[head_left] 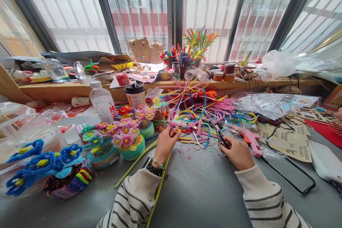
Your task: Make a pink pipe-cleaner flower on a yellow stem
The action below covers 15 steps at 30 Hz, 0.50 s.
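My left hand [165, 146] is closed in a pinch around a yellow-green pipe cleaner [158, 194], whose long end trails past the wrist to the near table edge. Its fingertips are beside pink pipe cleaners, and the pinch point is partly hidden. In my right hand [237, 151] are black-handled scissors [221, 139], their blades pointing away toward the pile of colored pipe cleaners [205, 105]. A small pair of silver scissors [198, 144] lies between my hands. Another green pipe cleaner [136, 164] rests left of my left wrist.
Pots of pipe-cleaner flowers [130, 142] stand at left, near a water bottle [101, 101] and a lidded cup [135, 96]. A pink glue gun [249, 140] with a black cord lies right, beside sandpaper sheets [288, 140]. Part of another person's hand [338, 113] shows at the right edge.
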### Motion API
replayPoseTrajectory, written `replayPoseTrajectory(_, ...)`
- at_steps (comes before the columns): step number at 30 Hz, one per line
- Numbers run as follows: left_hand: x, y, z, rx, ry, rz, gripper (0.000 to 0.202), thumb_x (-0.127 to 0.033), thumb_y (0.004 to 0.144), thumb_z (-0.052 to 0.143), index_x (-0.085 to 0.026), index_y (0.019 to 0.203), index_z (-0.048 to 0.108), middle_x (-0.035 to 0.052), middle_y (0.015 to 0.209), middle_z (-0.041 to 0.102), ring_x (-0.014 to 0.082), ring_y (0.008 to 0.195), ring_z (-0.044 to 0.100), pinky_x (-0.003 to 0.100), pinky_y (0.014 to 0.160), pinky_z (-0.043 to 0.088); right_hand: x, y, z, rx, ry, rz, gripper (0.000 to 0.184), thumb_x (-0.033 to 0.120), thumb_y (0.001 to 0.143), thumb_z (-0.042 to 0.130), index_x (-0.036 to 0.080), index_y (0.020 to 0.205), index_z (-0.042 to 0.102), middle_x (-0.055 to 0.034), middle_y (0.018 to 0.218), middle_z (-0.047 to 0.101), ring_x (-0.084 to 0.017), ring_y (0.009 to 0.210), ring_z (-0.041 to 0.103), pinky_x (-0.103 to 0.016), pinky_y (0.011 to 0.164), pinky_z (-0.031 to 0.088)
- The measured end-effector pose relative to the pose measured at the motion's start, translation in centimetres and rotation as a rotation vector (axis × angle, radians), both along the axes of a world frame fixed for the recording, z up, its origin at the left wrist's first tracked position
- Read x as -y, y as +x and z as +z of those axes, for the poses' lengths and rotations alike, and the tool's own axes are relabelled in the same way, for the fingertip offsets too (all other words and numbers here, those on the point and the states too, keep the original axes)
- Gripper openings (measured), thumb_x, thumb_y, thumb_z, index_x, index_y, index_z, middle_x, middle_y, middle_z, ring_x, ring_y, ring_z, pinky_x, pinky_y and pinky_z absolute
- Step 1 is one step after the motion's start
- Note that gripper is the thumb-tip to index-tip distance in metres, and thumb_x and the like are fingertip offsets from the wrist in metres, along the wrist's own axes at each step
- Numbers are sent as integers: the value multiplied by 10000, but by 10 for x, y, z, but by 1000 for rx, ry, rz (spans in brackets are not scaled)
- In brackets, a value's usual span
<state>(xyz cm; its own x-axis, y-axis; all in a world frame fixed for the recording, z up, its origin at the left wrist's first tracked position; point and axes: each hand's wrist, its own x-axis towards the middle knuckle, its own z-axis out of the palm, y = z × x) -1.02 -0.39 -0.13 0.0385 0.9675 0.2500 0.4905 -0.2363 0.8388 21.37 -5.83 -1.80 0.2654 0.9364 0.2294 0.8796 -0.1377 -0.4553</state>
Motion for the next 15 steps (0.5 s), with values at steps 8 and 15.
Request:
replayPoseTrajectory(8,-1,0,-1,-20,10,1,298,-283,587,486,-195,498,215,-19,545,533,121,585,514,217,540,323,-2,14,-8,293,-161,-78,268,288,680,467,185,895,589,-72,835,591,-202,724,539,-269,570,368)
replayPoseTrajectory(15,-3,0,0,-11,32,8,314,-325,593,496,-192,495,229,-15,539,538,119,551,501,229,536,327,-9,0,3,290,74,205,214,201,730,440,179,847,619,-66,833,551,-184,802,482,-284,707,367)
